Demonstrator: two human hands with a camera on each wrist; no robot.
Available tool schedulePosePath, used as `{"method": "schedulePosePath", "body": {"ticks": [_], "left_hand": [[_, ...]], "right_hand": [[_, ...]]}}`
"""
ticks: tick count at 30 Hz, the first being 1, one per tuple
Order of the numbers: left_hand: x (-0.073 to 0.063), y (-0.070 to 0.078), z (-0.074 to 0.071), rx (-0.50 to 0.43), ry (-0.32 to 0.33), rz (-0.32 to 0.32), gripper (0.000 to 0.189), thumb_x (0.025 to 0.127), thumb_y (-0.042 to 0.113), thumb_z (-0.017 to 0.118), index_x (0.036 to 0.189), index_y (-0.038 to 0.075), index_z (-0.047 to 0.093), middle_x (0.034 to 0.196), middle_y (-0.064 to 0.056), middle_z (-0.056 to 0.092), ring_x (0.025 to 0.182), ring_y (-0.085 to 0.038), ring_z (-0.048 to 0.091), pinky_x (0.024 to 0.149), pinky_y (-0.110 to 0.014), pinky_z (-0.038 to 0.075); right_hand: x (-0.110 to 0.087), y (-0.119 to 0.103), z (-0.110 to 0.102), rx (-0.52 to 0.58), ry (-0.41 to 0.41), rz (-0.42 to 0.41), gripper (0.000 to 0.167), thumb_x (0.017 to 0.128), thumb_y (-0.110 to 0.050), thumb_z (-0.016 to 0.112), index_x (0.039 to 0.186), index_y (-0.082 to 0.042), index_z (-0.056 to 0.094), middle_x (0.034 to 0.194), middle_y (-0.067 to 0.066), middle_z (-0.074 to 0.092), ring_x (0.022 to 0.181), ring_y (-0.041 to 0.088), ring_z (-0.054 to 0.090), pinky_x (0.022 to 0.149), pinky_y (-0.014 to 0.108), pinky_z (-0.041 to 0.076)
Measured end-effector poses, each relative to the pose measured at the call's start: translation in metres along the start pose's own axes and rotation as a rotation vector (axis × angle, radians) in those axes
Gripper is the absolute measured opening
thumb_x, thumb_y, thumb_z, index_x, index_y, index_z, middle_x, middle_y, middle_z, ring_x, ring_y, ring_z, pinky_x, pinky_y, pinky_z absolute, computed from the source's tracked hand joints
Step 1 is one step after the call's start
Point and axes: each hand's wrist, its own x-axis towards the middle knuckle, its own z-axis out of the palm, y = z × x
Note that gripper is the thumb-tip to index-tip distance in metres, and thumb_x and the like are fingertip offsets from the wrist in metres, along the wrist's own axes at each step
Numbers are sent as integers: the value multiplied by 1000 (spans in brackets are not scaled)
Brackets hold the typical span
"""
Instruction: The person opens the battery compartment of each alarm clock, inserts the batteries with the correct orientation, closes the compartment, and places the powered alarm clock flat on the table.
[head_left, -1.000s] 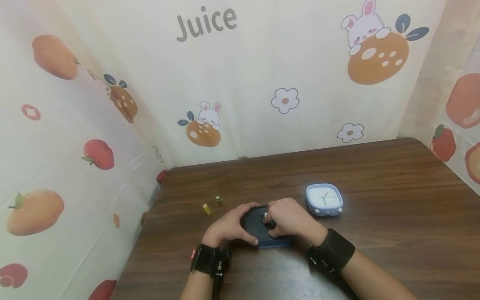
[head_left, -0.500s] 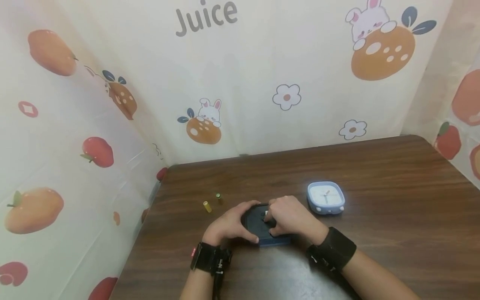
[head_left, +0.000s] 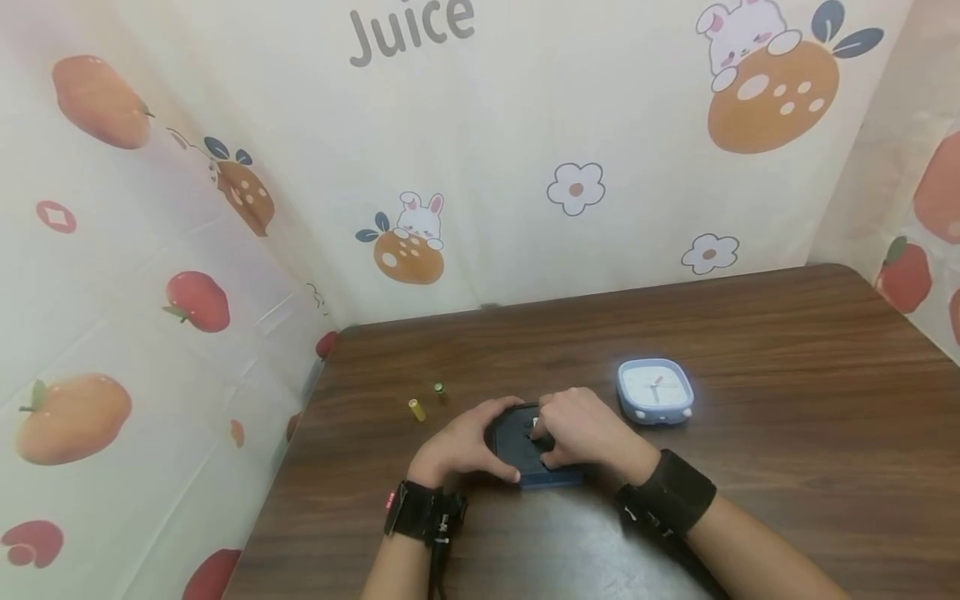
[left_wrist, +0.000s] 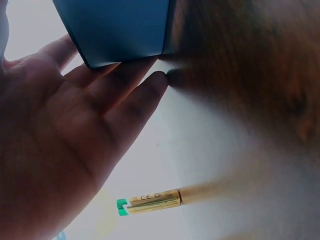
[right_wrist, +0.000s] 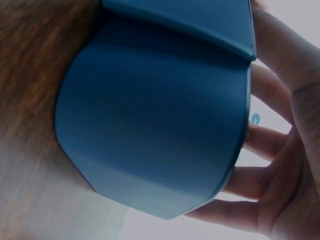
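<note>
A dark device [head_left: 513, 450] with a black upper face and blue sides is between my hands over the table. My left hand [head_left: 465, 446] grips its left side, thumb at the near edge and fingers at the far side. Curled fingers of my right hand [head_left: 585, 429] touch the black face near a small white patch; what lies beneath them is hidden. In the right wrist view, the smooth blue casing [right_wrist: 155, 115] fills the middle, and fingers [right_wrist: 250, 180] meet its edge. The device's exact kind is unclear.
A yellow-topped battery [head_left: 417, 409] and a green-topped battery [head_left: 439, 389] stand upright left of the device. In the left wrist view, one gold battery [left_wrist: 152, 201] shows its green end. A light blue clock [head_left: 655, 392] sits at the right on the brown table [head_left: 787, 375].
Both hands keep their hold on the device with hardly any motion. The head view has shifted slightly, so the table and everything on it appear a little higher.
</note>
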Motion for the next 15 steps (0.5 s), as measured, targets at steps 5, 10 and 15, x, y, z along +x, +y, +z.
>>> {"method": "schedulePosePath", "body": {"ticks": [5, 10, 15], "left_hand": [[0, 1, -1, 5, 1, 5, 93, 58, 44, 89, 138, 46, 40, 138, 15, 47, 117, -14, 48, 100, -44, 40], [0, 1, -1, 14, 3, 2, 93, 58, 45, 89, 138, 45, 41, 137, 15, 48, 116, -14, 49, 98, -44, 41], [0, 1, 0, 11, 4, -1, 93, 58, 46, 88, 137, 45, 41, 136, 15, 49, 115, -14, 49, 98, -45, 41]], "right_hand": [[0, 0, 1, 11, -5, 6, 26, 68, -39, 81, 88, -23, 80, 76, -4, 64, 63, 6, 48, 58, 25, 46], [0, 0, 1, 10, -2, 1, 26, 68, -39, 81, 87, -22, 80, 75, -4, 64, 63, 5, 48, 58, 25, 45], [0, 0, 1, 10, -2, -3, 25, 68, -38, 81, 87, -22, 80, 75, -4, 63, 63, 5, 47, 58, 25, 45]]}}
